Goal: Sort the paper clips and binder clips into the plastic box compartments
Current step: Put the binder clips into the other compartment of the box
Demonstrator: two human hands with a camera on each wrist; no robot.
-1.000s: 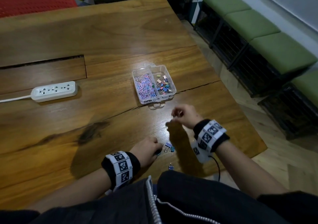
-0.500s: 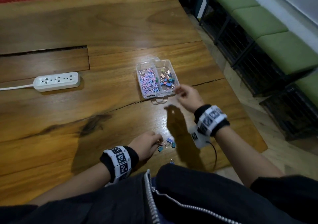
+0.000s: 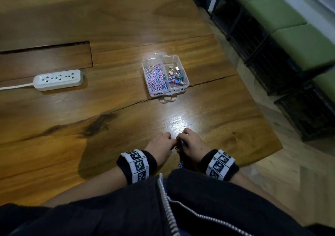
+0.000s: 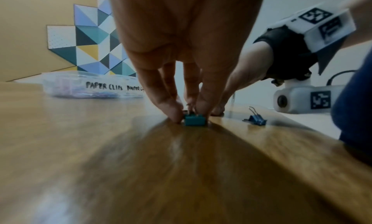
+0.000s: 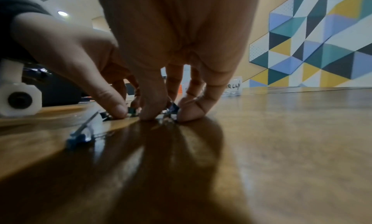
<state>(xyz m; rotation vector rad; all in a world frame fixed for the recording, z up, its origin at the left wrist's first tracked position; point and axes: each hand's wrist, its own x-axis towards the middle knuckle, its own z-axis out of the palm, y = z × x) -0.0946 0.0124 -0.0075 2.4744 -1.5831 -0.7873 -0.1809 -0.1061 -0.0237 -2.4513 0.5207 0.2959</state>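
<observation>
The clear plastic box (image 3: 186, 86) sits mid-table, with pink and blue paper clips (image 3: 155, 77) in its left compartment and coloured binder clips (image 3: 175, 76) in its right one. Both hands work side by side at the near table edge. My left hand (image 4: 193, 117) pinches a teal binder clip (image 4: 194, 120) against the wood. My right hand (image 5: 161, 116) pinches a small blue binder clip (image 5: 172, 109) on the table, fingertips down. Another blue binder clip (image 4: 256, 119) lies loose nearer the edge, also visible as the blue clip (image 3: 180, 165) between my wrists.
A white power strip (image 3: 58, 79) with its cord lies at the left of the wooden table (image 3: 108, 117). A recessed slot (image 3: 45, 47) runs behind it. Green benches (image 3: 290, 27) stand along the right, past the table edge.
My right hand has come back from the box to the near edge, beside my left hand. The left hand stayed at the loose clips and now pinches the teal one.
</observation>
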